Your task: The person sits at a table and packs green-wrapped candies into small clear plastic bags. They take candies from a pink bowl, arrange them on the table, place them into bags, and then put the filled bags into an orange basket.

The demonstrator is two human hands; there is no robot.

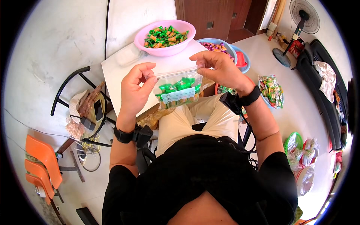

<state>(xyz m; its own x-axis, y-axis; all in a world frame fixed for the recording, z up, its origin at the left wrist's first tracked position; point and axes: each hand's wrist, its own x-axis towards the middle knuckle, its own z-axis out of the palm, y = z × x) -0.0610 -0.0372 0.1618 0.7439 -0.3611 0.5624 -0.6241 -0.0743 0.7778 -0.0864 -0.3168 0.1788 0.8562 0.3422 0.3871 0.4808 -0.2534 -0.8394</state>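
Observation:
A clear plastic zip bag [180, 91] hangs above my lap, just in front of the table's near edge. Inside it lie several green-wrapped candies [182, 83], and a pale label strip with writing crosses its front. My left hand [137, 84] pinches the bag's upper left corner between thumb and fingers. At the upper right corner, my right hand [219, 67] has its thumb and fingers on the top edge. Behind the bag, a pink plastic basin [166, 52] full of green and orange wrapped candies stands on the white table [121, 81].
Right of the table are a blue basin [233, 47] of purple-wrapped candies and a tub of mixed packets [271, 91]. A black-framed chair [70, 102] holding odds and ends stands left. Farther off are a standing fan [299, 33], a black sofa [317, 98] and orange chairs [43, 157].

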